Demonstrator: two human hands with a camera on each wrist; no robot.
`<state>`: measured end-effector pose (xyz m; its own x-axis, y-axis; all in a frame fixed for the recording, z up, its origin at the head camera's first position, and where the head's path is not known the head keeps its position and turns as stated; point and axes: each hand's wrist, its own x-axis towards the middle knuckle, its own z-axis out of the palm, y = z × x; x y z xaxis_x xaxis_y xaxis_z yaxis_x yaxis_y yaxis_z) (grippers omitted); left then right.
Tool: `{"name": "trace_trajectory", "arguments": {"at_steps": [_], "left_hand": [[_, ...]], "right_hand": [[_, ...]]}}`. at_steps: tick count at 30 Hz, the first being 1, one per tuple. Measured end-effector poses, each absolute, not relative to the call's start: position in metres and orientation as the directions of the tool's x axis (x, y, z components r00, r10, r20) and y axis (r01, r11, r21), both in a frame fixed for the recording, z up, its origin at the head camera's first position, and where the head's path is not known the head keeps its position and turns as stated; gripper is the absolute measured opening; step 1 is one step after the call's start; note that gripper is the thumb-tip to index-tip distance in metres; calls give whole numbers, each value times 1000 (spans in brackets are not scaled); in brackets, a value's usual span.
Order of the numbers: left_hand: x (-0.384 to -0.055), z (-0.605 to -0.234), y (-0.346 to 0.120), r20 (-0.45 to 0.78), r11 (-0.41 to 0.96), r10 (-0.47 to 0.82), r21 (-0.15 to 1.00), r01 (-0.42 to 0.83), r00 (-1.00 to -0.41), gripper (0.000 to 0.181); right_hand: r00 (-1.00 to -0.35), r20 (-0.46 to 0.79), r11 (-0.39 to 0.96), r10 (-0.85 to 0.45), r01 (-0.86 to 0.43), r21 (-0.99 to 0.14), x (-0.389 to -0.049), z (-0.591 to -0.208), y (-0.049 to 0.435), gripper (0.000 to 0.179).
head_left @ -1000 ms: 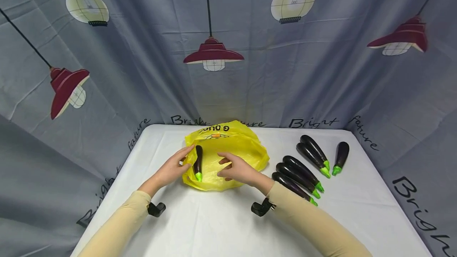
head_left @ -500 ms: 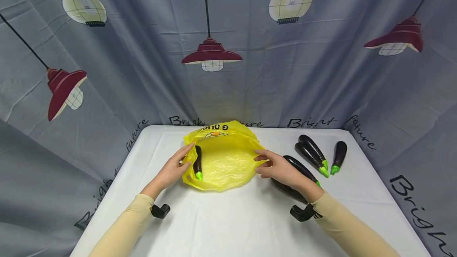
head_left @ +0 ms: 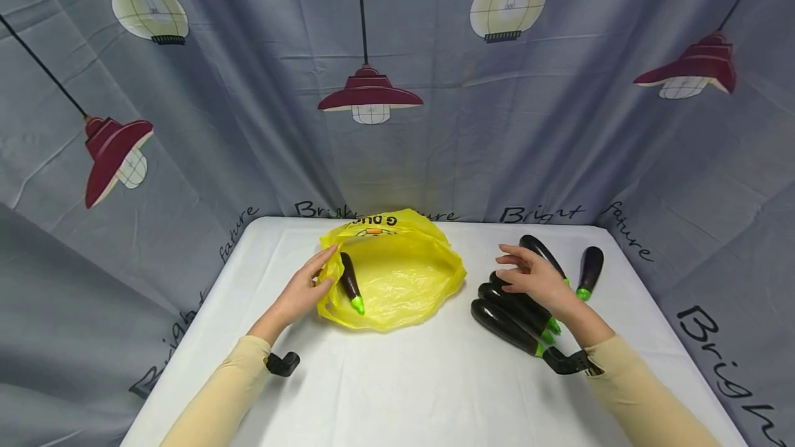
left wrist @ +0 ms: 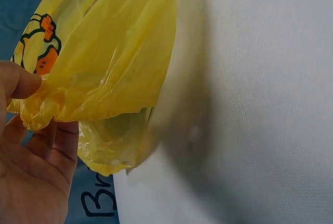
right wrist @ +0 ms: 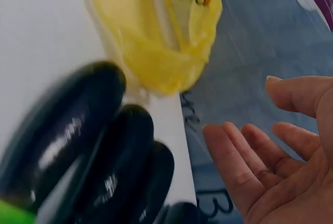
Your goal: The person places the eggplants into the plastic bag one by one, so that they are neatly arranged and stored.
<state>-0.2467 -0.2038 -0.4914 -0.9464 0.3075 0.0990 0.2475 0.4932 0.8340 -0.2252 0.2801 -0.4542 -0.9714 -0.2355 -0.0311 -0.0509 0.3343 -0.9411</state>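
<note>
Currently, the left hand (head_left: 302,297) pinches the left rim of the yellow plastic bag (head_left: 404,281) between thumb and fingers, holding the mouth open toward the near side of the white table (head_left: 385,392). Inside, against the bag's left part, lies one bagged eggplant (head_left: 349,280), its green stem end pointing near. On the right, the right hand (head_left: 542,284) holds nothing; its fingers are spread and its thumb stands apart, hanging over the cluster of dark eggplants, of which the nearest eggplant (head_left: 504,325) shows best. Beyond, a far eggplant (head_left: 539,252) is partly hidden by that hand, and a lone eggplant (head_left: 591,269) lies farther right. The likeliest trouble is at the cluster: the eggplants lie so close and look so smooth that a hand closing on one could nudge its neighbours and set them rolling. The bag seems thin and limp, and its right side has no hand on it, so it could fold inward if brushed. A hard tug on the left rim might drag the whole bag or tip the bagged eggplant toward the opening.
</note>
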Motion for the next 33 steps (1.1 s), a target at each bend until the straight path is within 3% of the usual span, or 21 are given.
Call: {"name": "trace_trajectory", "arguments": {"at_steps": [20, 33], "left_hand": [[-246, -489, -206, 66, 499, 293, 841, 211, -954, 68], [-245, -490, -206, 56, 496, 295, 844, 203, -954, 68]], "right_hand": [[-998, 19, 439, 60, 9, -898, -232, -461, 371, 68], [-950, -15, 514, 310, 181, -838, -234, -464, 416, 66]]}}
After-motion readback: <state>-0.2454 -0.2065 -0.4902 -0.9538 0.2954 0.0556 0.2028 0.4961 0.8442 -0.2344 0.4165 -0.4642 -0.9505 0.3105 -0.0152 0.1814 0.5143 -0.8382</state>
